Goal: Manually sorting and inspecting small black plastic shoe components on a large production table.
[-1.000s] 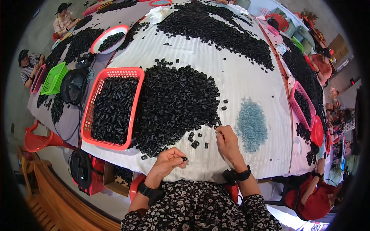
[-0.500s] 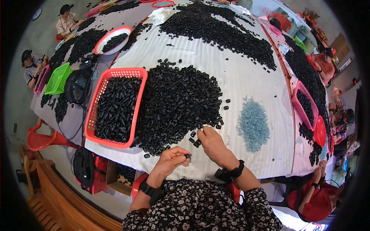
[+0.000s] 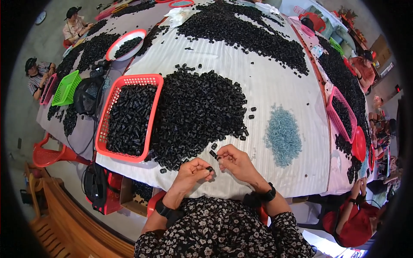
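Since half a sec ago, R hand (image 3: 236, 163) has come down & left, so its fingertips now sit nearer L hand (image 3: 191, 175); L hand is approx. where it was.

L hand: forearm in from lower left, slanting up & right, dark wristband (image 3: 162, 209) on. Fingers curled, thumb & index pinching a small black cap (image 3: 209, 169) at the fingertips, above the white cloth (image 3: 275, 180) btwn the person & the big black pile (image 3: 198, 114). Cap shows as a roundish dark blob, partly behind the fingers; can't tell its long axis or which way the open end points.

R hand: forearm in from lower right, slanting up & left, w/ dark watch-like band (image 3: 270, 192). Thumb & index tips close together, pointing left, right by some short black tubes (image 3: 212, 152) whose long axes slant upper left to lower right. Can't tell if it's gripping one or just next to it. Hands apart, small gap btwn.

Red basket (image 3: 148, 137) full of black pcs stands left of the pile, long side running away from the person. Pale-blue bits (image 3: 284, 135) lie heaped to the right.
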